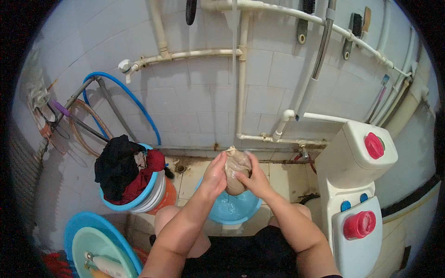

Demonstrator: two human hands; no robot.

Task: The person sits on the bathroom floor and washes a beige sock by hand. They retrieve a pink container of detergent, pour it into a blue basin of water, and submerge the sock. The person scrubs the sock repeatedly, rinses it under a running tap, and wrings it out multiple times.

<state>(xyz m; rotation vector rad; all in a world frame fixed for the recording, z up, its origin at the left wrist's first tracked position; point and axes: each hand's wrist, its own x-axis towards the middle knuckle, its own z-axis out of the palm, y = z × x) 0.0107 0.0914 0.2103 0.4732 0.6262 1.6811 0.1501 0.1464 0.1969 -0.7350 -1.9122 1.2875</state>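
Note:
Both my hands grip a wet, bunched beige cloth (237, 172) above a light-blue basin (257, 206) on the floor between my knees. My left hand (214, 176) presses along the cloth's left side, fingers pointing up. On the other side, my right hand (256, 178) wraps round it, with the thumb lying across its front. Rippled water shows in the basin below. The cloth's folds hide what kind of item it is, and its lower end hangs over the basin.
A bucket (149, 191) heaped with black and dark-red clothes (118, 162) stands left. Nearer lie nested blue (76, 222) and green basins (79, 238), a white bottle (109, 266) inside. A toilet (350, 173) stands right, holding a red container (359, 225). Pipes (241, 97) cross the tiled wall.

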